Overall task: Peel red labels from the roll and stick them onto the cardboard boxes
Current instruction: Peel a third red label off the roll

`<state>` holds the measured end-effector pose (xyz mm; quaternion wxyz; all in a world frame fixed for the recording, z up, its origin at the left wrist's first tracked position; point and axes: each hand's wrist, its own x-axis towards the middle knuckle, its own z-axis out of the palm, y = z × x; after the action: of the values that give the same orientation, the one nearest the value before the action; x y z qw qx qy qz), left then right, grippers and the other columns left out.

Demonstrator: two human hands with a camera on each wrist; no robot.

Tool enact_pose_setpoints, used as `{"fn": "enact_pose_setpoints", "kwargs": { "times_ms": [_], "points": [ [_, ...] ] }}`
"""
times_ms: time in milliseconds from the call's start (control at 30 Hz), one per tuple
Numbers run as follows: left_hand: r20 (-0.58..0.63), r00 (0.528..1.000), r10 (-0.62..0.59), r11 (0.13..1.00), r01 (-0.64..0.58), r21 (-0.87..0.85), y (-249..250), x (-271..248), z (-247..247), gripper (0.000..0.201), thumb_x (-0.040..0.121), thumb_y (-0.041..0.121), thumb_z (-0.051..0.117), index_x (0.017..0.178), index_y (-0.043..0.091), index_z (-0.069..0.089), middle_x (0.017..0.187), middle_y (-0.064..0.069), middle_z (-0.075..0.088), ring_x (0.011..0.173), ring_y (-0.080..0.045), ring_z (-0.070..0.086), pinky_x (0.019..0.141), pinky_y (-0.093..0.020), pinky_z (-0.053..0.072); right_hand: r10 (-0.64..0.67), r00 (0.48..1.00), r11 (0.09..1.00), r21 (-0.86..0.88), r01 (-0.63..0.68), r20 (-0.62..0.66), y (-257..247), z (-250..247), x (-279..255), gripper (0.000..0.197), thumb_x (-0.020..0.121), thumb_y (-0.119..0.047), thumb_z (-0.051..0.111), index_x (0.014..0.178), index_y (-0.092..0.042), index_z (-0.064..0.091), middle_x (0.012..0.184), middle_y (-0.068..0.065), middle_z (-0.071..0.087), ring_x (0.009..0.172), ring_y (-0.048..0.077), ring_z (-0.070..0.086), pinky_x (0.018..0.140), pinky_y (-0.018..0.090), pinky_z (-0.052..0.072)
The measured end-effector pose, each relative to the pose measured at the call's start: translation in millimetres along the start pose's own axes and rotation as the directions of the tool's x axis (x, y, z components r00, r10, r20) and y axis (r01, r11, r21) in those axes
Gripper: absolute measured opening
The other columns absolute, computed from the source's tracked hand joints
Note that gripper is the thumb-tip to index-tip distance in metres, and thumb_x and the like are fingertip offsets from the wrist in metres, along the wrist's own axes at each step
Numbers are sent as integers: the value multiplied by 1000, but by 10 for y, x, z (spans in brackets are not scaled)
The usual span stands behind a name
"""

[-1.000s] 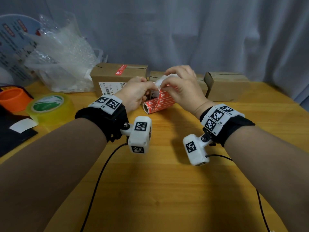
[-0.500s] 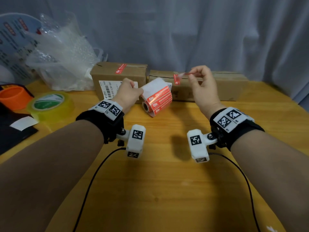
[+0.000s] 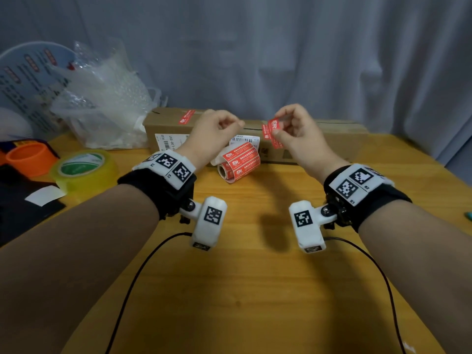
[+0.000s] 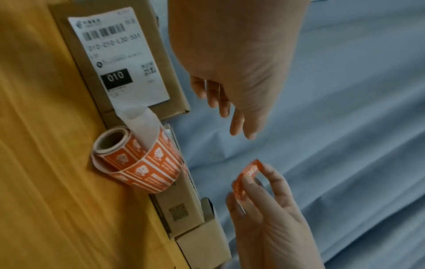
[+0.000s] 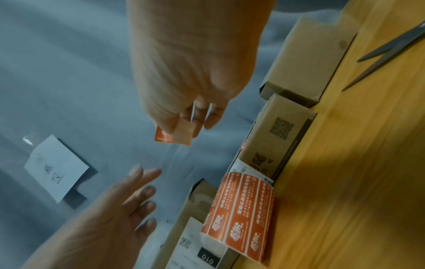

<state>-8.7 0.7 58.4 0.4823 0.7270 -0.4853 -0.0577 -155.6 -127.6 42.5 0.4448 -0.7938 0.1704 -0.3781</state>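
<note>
The right hand (image 3: 297, 139) pinches 1 peeled red label (image 3: 272, 132) between thumb and fingers (image 3: 288, 116), holding it in the air just above the cardboard boxes (image 3: 332, 139) that stand in a row at the back of the tabletop (image 3: 255, 277). The left hand (image 3: 214, 134) hovers beside it, apart from the label and holding nothing; its fingers (image 4: 236, 120) hang loose and slightly spread in the left wrist view. The label roll (image 3: 238, 163) lies on the tabletop below and between the 2 hands, leaning against the front of the boxes, with a tongue of white backing curling off it.

The step in hand appears to be sticking this label down. The left box (image 3: 166, 121) already carries a red label (image 3: 186, 116) on its top, so the box under the right fingers looks like the target. To do it well, the person would likely keep the pinch on 1 end only, so the sticky face does not fold onto itself. That free end should touch the box top first, square to the edge. The left fingers could then smooth the label flat from that end outward, pressing out wrinkles before the pinch lets go.
</note>
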Motion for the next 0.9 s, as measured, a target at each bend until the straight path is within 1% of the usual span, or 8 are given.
{"fn": "enact_pose_setpoints", "kwargs": {
  "times_ms": [100, 233, 333, 467, 567, 733, 833, 900],
  "points": [
    [58, 998, 39, 996, -44, 79, 131, 1, 53, 31, 81, 43, 66, 101, 20, 67, 103, 1, 51, 89, -4, 50, 77, -12, 38, 9, 994, 999, 36, -13, 110, -82, 41, -26, 31, 87, -5, 60, 97, -33, 50, 96, 8, 54, 81, 16, 55, 69, 26, 51],
    [105, 994, 17, 986, -34, 161, 213, 41, 131, 28, 76, 49, 67, 94, 28, 65, 104, 3, 46, 110, -21, 50, 98, -37, 42, 26, 978, 995, 85, -45, 209, -136, 38, -68, 39, 86, 5, 56, 105, -28, 49, 90, 9, 52, 78, 22, 54, 71, 31, 52],
    [89, 996, 21, 984, -36, 173, 267, 65, 170, 15, 77, 40, 68, 83, 27, 63, 102, 2, 45, 112, -25, 48, 99, -40, 40, 43, 967, 995, 73, -63, 251, -142, 3, -75, 47, 84, 9, 54, 114, -26, 47, 84, 4, 50, 79, 25, 51, 76, 39, 52],
    [87, 996, 14, 990, -26, 142, 307, 70, 211, 8, 80, 31, 66, 75, 27, 60, 103, 3, 46, 116, -23, 45, 100, -37, 37, 71, 970, 994, 69, -90, 231, -131, -45, -79, 55, 83, 7, 58, 125, -25, 44, 89, 3, 52, 78, 20, 55, 70, 27, 54],
    [77, 997, -2, 999, -2, 42, 313, 69, 226, 16, 80, 28, 65, 69, 33, 55, 99, 3, 47, 108, -20, 48, 95, -35, 40, 111, 981, 983, 127, -132, 159, -102, -82, -77, 55, 81, 6, 61, 123, -26, 45, 93, 5, 53, 72, 14, 55, 59, 17, 48],
    [81, 997, -8, 958, 30, -284, 358, 75, 294, 15, 85, 18, 64, 73, 21, 56, 73, 8, 54, 64, 0, 51, 63, -13, 42, 198, 979, 952, 229, -205, 53, 9, -255, -61, 34, 81, 3, 63, 106, -18, 55, 70, -1, 58, 54, 4, 54, 57, 22, 43],
    [69, 997, -21, 928, 45, -371, 384, 129, 414, 13, 86, 18, 64, 74, 22, 61, 68, 11, 56, 60, 7, 53, 63, -7, 43, 225, 972, 934, 298, -194, -71, 67, -409, -14, 31, 83, 5, 60, 107, -14, 54, 67, -3, 58, 55, 6, 51, 58, 18, 43],
    [64, 997, -36, 907, 59, -417, 417, 181, 534, 7, 86, 19, 65, 79, 21, 66, 73, 11, 61, 69, 5, 57, 66, -5, 45, 236, 960, 913, 373, -165, -154, 97, -544, 43, 32, 84, 6, 58, 107, -15, 52, 69, -3, 56, 58, 6, 51, 57, 18, 41]
  ]
}}
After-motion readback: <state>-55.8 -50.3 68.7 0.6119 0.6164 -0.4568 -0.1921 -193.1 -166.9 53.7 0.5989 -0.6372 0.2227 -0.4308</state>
